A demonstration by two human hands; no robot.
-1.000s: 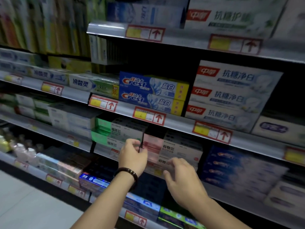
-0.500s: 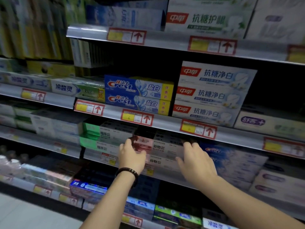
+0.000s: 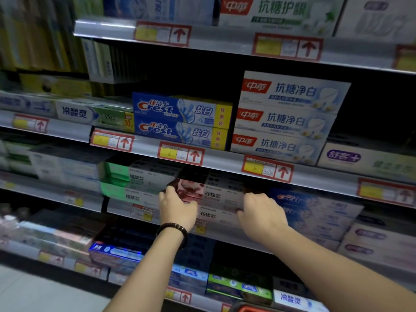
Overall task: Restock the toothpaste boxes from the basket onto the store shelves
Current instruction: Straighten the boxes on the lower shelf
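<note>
- Green-ended boxes (image 3: pixel 125 176) are sitting stacked at the left of the middle shelf (image 3: pixel 117 207), just beside the working slot.
- Left hand (image 3: pixel 177 208) is gripping the pink left end of the box, fingers curled round it.
- Pink-and-white toothpaste box (image 3: pixel 217 194) is lying lengthwise on top of a matching box (image 3: pixel 213 215) at the shelf front, held at both ends.
- Basket (image 3: pixel 254 309) is only showing a red rim at the bottom edge; its contents are out of view.
- Right hand (image 3: pixel 263 212) is holding the box's right end, fingers curled over it.
- Blue Crest boxes (image 3: pixel 315 206) are stacked just right of the slot.
- Judgement: the placing step is nearing its end, with the box being squared on its stack. The next move is likely calling for a level push back, both hands letting go, then a reach down to the basket.
</note>
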